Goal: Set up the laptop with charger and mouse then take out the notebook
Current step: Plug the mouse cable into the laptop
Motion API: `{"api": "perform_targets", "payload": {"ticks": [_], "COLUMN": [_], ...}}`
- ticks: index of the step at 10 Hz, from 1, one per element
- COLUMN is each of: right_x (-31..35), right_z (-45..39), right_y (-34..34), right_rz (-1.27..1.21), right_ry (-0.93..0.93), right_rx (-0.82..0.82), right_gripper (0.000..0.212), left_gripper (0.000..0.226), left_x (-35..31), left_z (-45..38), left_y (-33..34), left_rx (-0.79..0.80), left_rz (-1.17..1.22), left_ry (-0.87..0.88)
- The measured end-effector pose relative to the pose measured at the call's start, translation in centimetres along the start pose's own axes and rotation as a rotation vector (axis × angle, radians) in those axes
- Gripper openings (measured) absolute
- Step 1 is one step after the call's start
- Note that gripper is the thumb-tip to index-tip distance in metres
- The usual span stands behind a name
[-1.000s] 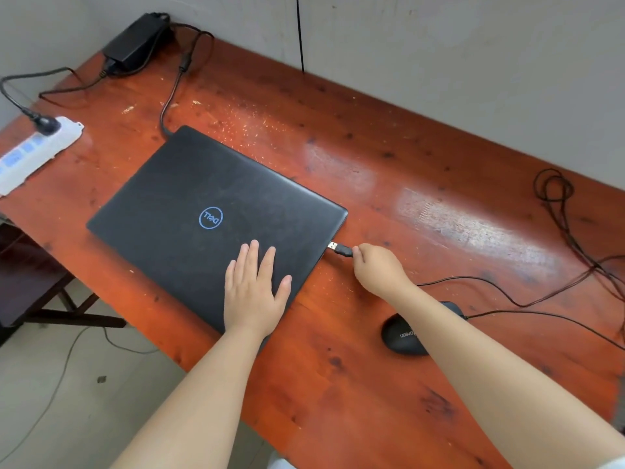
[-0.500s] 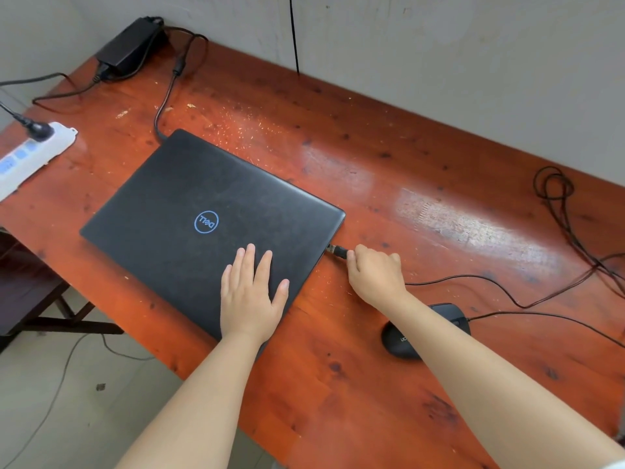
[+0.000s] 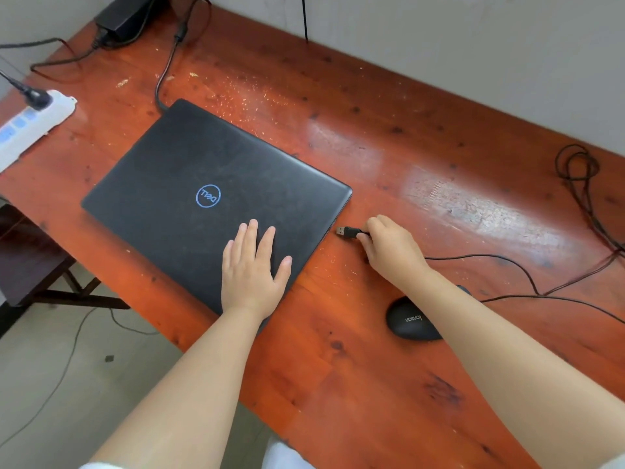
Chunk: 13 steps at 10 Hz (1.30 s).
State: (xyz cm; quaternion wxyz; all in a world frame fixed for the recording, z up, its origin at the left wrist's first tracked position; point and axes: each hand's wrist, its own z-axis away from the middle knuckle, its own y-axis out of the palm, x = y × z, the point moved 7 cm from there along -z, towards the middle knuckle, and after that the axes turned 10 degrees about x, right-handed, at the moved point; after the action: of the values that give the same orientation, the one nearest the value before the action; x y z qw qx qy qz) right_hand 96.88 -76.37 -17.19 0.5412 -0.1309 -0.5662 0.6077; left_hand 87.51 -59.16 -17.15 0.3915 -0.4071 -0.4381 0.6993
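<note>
A closed black laptop with a blue round logo lies on the red-brown wooden table. My left hand rests flat on its lid near the front right corner, fingers spread. My right hand pinches the mouse's USB plug, which points at the laptop's right edge with a small gap between them. The black mouse sits on the table under my right forearm, its cable running right. The charger brick lies at the far left corner, its cord reaching the laptop's back edge.
A white power strip with a black plug in it lies at the table's left edge. Tangled dark cables lie at the right. A grey wall runs behind the table. A dark bench stands at the left below.
Half a second ago the USB plug was at the laptop's right edge; now my right hand has pulled it back a little to the right. My left hand has stayed on the lid.
</note>
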Motion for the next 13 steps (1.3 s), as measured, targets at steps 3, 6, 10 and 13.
{"api": "perform_targets", "payload": {"ticks": [3,6,10,13], "right_x": [0.74,0.30,0.70,1.09], "right_z": [0.25,-0.20,0.34,-0.05], "right_y": [-0.23,-0.41,0.12,0.06], "right_rz": [0.246,0.138,0.003,-0.030], "right_ry": [-0.198,-0.058,-0.044,-0.046], "right_rx": [0.077,-0.060,-0.198,-0.232], "right_gripper": [0.029,0.032,0.030,0.028], "left_gripper": [0.054,0.054,0.054,0.054], "left_x": [0.04,0.02,-0.01,0.00], "left_z": [-0.07,-0.07,-0.06,-0.09], "left_y": [-0.01,0.04,0.00,0.06], "left_rx": [-0.004,0.004,0.004,0.000], "left_rz": [-0.005,-0.011,-0.008,-0.006], "left_ry": [-0.002,-0.005,0.001,0.001]}}
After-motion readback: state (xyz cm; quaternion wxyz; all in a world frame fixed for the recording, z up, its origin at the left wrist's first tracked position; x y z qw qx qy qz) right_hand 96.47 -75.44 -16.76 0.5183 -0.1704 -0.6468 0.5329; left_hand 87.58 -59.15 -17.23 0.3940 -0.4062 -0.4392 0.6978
